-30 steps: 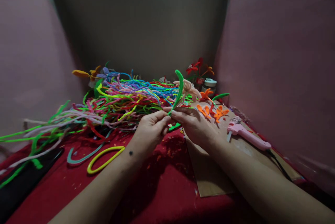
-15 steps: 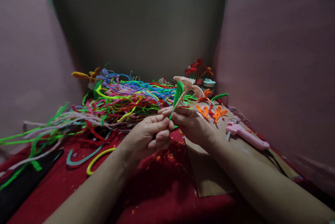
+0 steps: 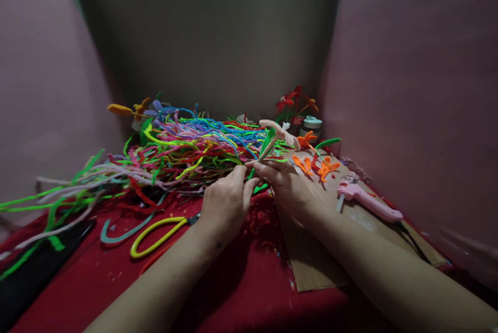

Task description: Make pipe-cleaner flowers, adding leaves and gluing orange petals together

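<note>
My left hand (image 3: 225, 200) and my right hand (image 3: 286, 182) meet at the middle of the red cloth (image 3: 233, 281). Both pinch the green stem of a small pipe-cleaner flower (image 3: 278, 133), whose pale peach petals and green leaf stand up just above my fingers. The fingers of both hands are closed around the stem. A big tangled heap of pipe cleaners (image 3: 187, 149) in many colours lies right behind my hands.
Yellow-handled scissors (image 3: 159, 234) lie on the cloth left of my left arm. A pink glue gun (image 3: 369, 203) and orange petal pieces (image 3: 317, 167) rest on a cardboard sheet (image 3: 311, 265) at the right. Finished flowers (image 3: 293, 99) and a small jar (image 3: 312, 124) stand at the back.
My left hand has turned over, its knuckles now facing up, while still gripping the stem. The flower's green leaf has swung and sits lower, close beside the peach petals.
</note>
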Motion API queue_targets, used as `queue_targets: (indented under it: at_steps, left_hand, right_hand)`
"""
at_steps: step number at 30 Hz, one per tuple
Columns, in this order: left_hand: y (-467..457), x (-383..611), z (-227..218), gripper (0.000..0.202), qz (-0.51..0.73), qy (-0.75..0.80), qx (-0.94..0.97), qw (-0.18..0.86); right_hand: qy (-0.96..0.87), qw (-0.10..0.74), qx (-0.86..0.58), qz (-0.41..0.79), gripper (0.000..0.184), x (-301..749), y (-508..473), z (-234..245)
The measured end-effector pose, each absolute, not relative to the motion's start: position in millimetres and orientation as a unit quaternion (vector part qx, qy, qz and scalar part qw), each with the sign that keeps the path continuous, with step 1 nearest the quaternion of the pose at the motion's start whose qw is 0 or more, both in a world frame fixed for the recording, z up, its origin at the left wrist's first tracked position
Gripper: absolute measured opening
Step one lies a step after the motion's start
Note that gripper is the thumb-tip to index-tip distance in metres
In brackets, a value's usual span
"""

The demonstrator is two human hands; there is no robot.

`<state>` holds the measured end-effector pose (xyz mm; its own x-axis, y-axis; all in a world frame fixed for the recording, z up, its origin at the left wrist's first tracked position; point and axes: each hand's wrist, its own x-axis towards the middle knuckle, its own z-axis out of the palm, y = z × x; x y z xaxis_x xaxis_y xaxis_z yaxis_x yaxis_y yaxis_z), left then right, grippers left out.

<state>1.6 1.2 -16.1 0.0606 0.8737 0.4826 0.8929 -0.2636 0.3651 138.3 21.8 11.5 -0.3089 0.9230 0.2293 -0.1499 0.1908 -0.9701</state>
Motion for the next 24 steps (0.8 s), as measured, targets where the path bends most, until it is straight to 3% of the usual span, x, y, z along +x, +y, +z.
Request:
queue_targets:
  at_steps: [4,9,15,24]
  left_hand:
    - [2.8,-0.7,-19.1,0.022,-0.298,-0.602,-0.740,0.043]
    - [4.2,-1.6,-18.7,0.016,-0.386,-0.571,-0.724,-0.031]
    - [1.9,0.0,-6.4,0.016,-0.490,-0.498,-0.682,-0.215]
    - [0.0,-1.1,0.1,0.019,-0.513,-0.421,-0.554,-0.503]
  right_hand:
    - [-0.608,0.486,-0.317,0.542,0.025,139.0,18.2,14.0]
    - [-0.610,0.482,-0.282,0.563,0.024,134.9,31.0,-0.5]
    - [-0.627,0.502,-0.226,0.551,0.021,134.0,40.1,-10.4]
    - [-0.635,0.495,-0.217,0.552,0.024,136.8,42.6,-9.6]
